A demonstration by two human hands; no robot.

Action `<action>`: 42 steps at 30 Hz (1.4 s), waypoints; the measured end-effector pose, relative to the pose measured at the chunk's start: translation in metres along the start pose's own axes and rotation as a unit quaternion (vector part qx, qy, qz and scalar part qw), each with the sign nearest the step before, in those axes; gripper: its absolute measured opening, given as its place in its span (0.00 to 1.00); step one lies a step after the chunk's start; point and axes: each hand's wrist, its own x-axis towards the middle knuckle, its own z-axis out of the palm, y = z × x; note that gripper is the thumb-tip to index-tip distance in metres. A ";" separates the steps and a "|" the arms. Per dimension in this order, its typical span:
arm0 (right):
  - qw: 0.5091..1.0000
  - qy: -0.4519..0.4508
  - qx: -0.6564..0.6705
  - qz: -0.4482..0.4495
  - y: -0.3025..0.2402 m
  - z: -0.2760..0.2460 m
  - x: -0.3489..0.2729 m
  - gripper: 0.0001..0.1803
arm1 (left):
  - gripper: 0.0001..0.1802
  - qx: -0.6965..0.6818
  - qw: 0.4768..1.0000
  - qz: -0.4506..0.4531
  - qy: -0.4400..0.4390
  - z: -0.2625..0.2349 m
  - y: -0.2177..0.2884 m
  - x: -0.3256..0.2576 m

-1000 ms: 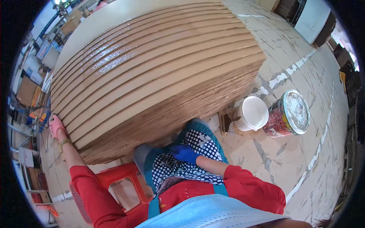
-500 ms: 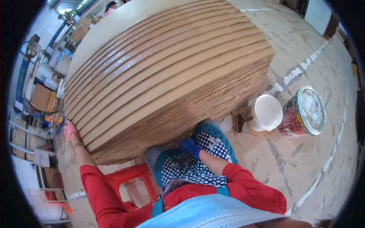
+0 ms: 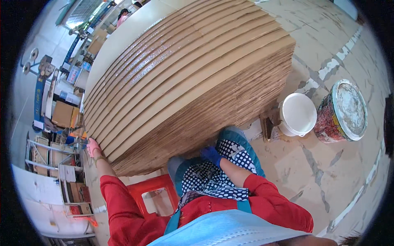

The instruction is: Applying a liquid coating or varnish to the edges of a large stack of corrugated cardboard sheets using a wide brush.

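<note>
A tall stack of brown cardboard sheets stands before me, its upper sheets fanned into overlapping strips. A wet, shiny film covers some of the far strips. At the stack's left edge, my left hand, in a pink glove, is closed on the ends of the fanned sheets; some of its fingertips are hidden. Low in front of the stack's near side is my right hand in a blue glove. It hovers over or rests on my polka-dot apron, fingers loosely apart, and I see nothing in it.
To the right stand a white bucket and a larger colourful tub with a whitish top. A wooden support shows beneath the stack. A red plastic stool is at my left. Shelves and boxes line the left; another person is far off.
My view has shifted, so the stack's left end, buckets and both hands sit farther right in the picture. The left hand stays at the sheets' edge; the right hand shows slightly more spread fingers.
</note>
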 end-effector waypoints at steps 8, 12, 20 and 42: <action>0.816 0.047 -0.486 -0.309 0.001 0.000 0.004 0.09 | 0.37 0.003 1.000 -0.004 0.001 0.008 -0.015 0.009; 0.983 0.035 -0.112 -0.142 0.015 -0.003 0.003 0.08 | 0.36 0.006 1.000 0.008 -0.008 0.015 -0.005 0.001; 0.944 -0.012 -0.261 -0.200 -0.013 -0.001 -0.002 0.07 | 0.36 0.004 1.000 0.002 0.013 0.015 -0.025 0.023; 0.973 -0.001 -0.156 -0.171 -0.023 -0.009 -0.005 0.07 | 0.34 0.008 0.999 0.038 0.028 0.011 -0.018 0.014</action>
